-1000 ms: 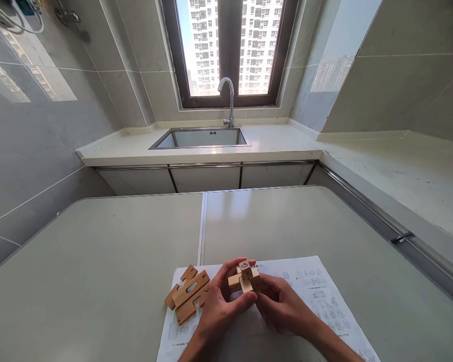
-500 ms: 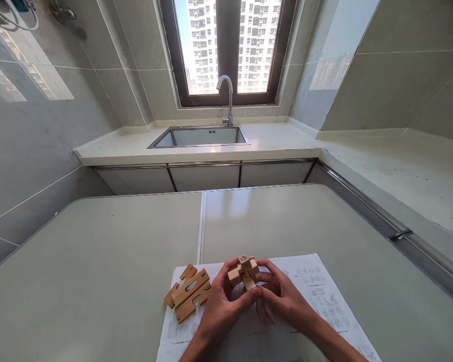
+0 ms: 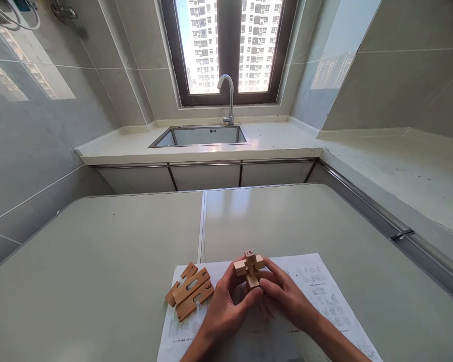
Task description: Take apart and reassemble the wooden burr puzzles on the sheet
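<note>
Both hands hold a wooden burr puzzle (image 3: 251,267) just above a printed sheet. Its interlocked light bars cross one another, and the bar end facing up carries a dark mark. My left hand (image 3: 232,296) grips it from the left, with the thumb at its lower front. From the right, my right hand (image 3: 285,291) closes on it, thumb and fingers at the right and lower sides. Some fingertips are hidden behind the puzzle. Left of my left hand lie several flat, notched wooden pieces (image 3: 192,289) with numbers on them, overlapping in a small pile.
The printed sheet (image 3: 320,306) with small diagrams lies on a pale table (image 3: 109,261) with a seam down its middle. Beyond the table's far edge are a counter (image 3: 283,138) with a sink (image 3: 200,146), a faucet (image 3: 230,100) and a window (image 3: 228,55).
The burr puzzle has risen slightly and tilted in my hands, moving a little away and to the right. My hands moved with it; the pile of flat pieces stays put.
</note>
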Available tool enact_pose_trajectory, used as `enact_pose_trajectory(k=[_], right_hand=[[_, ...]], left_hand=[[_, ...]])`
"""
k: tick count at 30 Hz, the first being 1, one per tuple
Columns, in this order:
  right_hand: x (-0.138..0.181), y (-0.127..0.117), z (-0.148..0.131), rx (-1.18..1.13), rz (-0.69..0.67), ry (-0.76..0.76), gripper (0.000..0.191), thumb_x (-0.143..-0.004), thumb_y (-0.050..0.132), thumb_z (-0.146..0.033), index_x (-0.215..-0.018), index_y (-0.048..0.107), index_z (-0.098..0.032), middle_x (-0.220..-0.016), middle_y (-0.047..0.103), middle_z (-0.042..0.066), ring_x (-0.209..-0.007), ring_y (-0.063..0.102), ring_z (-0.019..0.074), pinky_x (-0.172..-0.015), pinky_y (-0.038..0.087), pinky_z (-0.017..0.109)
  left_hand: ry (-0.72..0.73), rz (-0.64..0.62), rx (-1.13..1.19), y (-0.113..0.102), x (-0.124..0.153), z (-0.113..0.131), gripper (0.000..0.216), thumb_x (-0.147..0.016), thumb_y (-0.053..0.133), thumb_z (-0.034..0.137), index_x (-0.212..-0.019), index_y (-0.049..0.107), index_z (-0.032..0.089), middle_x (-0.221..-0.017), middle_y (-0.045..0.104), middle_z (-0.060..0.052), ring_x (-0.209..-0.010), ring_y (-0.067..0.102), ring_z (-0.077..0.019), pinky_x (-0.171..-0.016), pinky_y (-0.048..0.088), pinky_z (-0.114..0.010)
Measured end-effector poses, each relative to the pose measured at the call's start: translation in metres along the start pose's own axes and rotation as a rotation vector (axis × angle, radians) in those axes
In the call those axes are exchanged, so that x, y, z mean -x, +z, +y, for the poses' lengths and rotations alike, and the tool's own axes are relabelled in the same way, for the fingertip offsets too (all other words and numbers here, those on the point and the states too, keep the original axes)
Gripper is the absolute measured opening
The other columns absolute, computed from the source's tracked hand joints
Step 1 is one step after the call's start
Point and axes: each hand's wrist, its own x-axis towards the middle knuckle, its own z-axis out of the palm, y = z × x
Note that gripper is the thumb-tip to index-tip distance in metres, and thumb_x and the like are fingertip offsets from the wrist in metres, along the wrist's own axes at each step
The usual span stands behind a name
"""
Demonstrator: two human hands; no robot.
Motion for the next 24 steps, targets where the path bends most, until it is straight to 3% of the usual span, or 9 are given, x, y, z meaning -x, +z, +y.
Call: enact_pose_trajectory(k=[8,13,19,24], right_hand=[[-0.001,0.000,0.000,0.070,-0.019,-0.002,0.047,-0.099,0.066,-0.052,-0.133,0.057,-0.020,-0.104,0.070,0.007,-0.054,0.060,0.0101,-0.050,0.046,0.023],[-0.002,-0.001,0.004,0.056,-0.016,-0.011,0.052,-0.096,0.068,-0.058,-0.131,0.058,-0.020,-0.084,0.066,0.001,-0.053,0.057,0.0112,-0.050,0.046,0.023],[-0.002,-0.001,0.004,0.146,-0.007,0.001,0.057,-0.091,0.068,-0.066,-0.120,0.065,-0.017,-0.073,0.064,0.001,-0.054,0.055,0.0141,-0.052,0.047,0.026],[-0.001,0.001,0.006,0.148,-0.078,0.037,0.052,-0.092,0.070,-0.062,-0.113,0.070,-0.015,-0.066,0.057,-0.002,-0.052,0.049,0.0122,-0.052,0.041,0.026]], left_hand=[[0.010,-0.029,-0.031,-0.002,0.000,0.008,0.060,-0.102,0.051,0.061,-0.148,0.057,0.023,-0.143,0.068,-0.010,-0.134,0.060,-0.0340,-0.115,0.047,-0.043],[-0.012,0.002,-0.055,-0.001,0.000,0.009,0.060,-0.102,0.050,0.063,-0.143,0.063,0.022,-0.140,0.070,-0.009,-0.131,0.061,-0.0348,-0.114,0.046,-0.043],[-0.021,0.003,-0.035,0.001,0.000,0.011,0.058,-0.100,0.053,0.064,-0.137,0.069,0.023,-0.133,0.073,-0.008,-0.125,0.064,-0.0345,-0.113,0.047,-0.044],[-0.046,0.029,-0.012,0.001,0.000,0.012,0.061,-0.100,0.047,0.069,-0.128,0.075,0.022,-0.121,0.078,-0.008,-0.123,0.065,-0.0343,-0.112,0.048,-0.044]])
